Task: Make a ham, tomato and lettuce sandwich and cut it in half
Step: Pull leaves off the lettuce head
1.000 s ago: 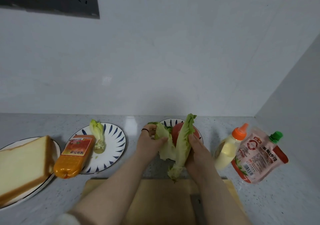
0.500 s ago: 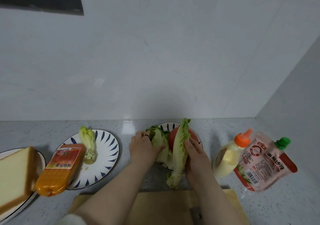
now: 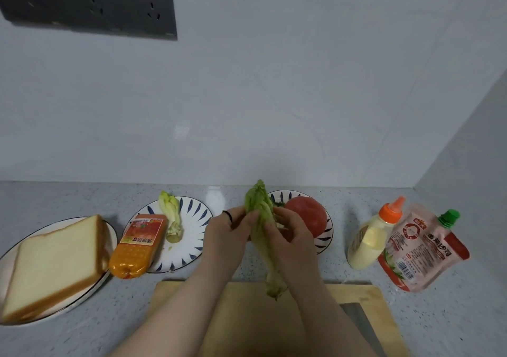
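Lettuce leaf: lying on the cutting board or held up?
Held up. The left hand and right hand pinch the lettuce leaf upright; its stem end hangs at the far edge of the cutting board, contact unclear.

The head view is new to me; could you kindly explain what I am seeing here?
No machine here: a person wears one wide-angle camera on the head, looking down at their own bare hands. The left hand and right hand both have a grip on one lettuce leaf, held up over the far edge of the cutting board, where a knife lies. On the counter, left to right: bread on a plate, a packed ham sausage overlapping a patterned plate holding a lettuce heart, a tomato on a second plate, a squeeze bottle, a sauce pouch.
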